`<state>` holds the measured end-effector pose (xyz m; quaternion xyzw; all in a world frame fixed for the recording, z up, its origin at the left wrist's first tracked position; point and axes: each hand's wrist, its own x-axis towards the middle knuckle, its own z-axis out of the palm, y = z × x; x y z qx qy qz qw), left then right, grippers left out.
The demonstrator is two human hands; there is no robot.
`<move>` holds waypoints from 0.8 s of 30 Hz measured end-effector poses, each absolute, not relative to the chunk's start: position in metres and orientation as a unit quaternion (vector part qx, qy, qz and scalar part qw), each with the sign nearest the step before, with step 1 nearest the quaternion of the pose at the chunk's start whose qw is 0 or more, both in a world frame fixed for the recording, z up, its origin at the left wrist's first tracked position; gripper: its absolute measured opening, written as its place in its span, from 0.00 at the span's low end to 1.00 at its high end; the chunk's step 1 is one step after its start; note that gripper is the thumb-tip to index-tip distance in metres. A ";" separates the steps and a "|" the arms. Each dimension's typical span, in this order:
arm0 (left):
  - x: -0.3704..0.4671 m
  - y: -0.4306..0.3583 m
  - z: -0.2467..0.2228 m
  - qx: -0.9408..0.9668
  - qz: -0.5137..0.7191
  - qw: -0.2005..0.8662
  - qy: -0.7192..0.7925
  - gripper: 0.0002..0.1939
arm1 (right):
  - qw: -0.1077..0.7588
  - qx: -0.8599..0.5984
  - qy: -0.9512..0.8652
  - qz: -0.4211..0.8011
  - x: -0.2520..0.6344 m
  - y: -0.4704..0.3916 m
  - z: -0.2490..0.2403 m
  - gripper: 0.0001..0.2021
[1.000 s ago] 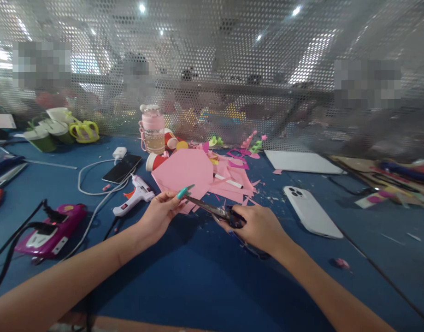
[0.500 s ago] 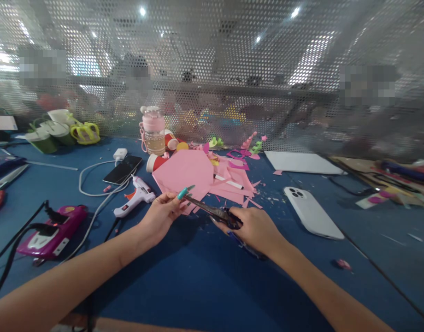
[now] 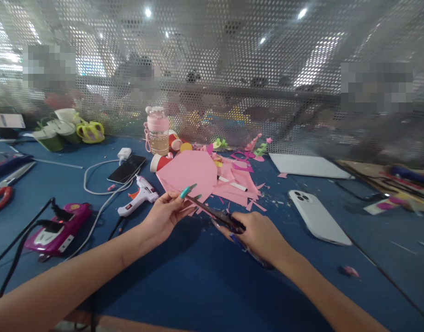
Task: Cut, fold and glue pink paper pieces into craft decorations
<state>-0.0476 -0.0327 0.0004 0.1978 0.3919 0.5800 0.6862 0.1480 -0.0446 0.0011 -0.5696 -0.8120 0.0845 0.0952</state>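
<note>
My right hand (image 3: 260,233) grips a pair of scissors (image 3: 217,213) with dark handles, its blades pointing left and looking nearly closed. Their tips reach the fingers of my left hand (image 3: 165,214), which is closed in a pinch, with a long teal nail on the thumb. Whatever lies between those fingers is too small or too hidden to make out. Just beyond both hands, a large sheet of pink paper (image 3: 189,173) rests on a heap of pink offcuts (image 3: 234,186). A white marker (image 3: 234,183) lies across the offcuts.
Left of the paper are a lilac glue gun (image 3: 139,198), a black phone (image 3: 126,169) and a magenta power strip (image 3: 60,230) with cables. A pink-topped bottle (image 3: 158,131) stands behind. On the right lies a white phone (image 3: 317,216). A perforated metal screen (image 3: 212,60) closes the back.
The view has turned slightly left, so the table things appear a little farther right. Both hands keep almost the same pose, the scissors still at the left fingertips.
</note>
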 end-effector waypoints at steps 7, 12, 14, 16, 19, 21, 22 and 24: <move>-0.049 -0.032 -0.002 0.194 0.579 0.688 0.391 0.13 | 0.097 -0.578 -0.808 0.053 0.145 -0.047 0.001 0.19; -0.050 -0.031 -0.004 0.194 0.579 0.689 0.389 0.11 | 0.113 -0.573 -0.811 0.026 0.144 -0.047 -0.003 0.22; -0.049 -0.031 -0.005 0.196 0.578 0.690 0.390 0.11 | 0.122 -0.571 -0.812 0.018 0.143 -0.047 -0.005 0.23; -0.049 -0.031 -0.006 0.195 0.576 0.688 0.395 0.11 | 0.127 -0.569 -0.812 0.014 0.143 -0.047 -0.007 0.22; -0.049 -0.031 -0.006 0.195 0.575 0.686 0.401 0.11 | 0.126 -0.568 -0.813 0.013 0.144 -0.047 -0.007 0.22; -0.049 -0.031 -0.006 0.197 0.574 0.687 0.400 0.11 | 0.125 -0.569 -0.812 0.014 0.143 -0.047 -0.006 0.22; -0.049 -0.031 -0.006 0.198 0.573 0.688 0.399 0.12 | 0.124 -0.571 -0.812 0.016 0.143 -0.047 -0.006 0.22; -0.049 -0.031 -0.006 0.202 0.573 0.690 0.395 0.11 | 0.120 -0.575 -0.809 0.021 0.143 -0.047 -0.005 0.21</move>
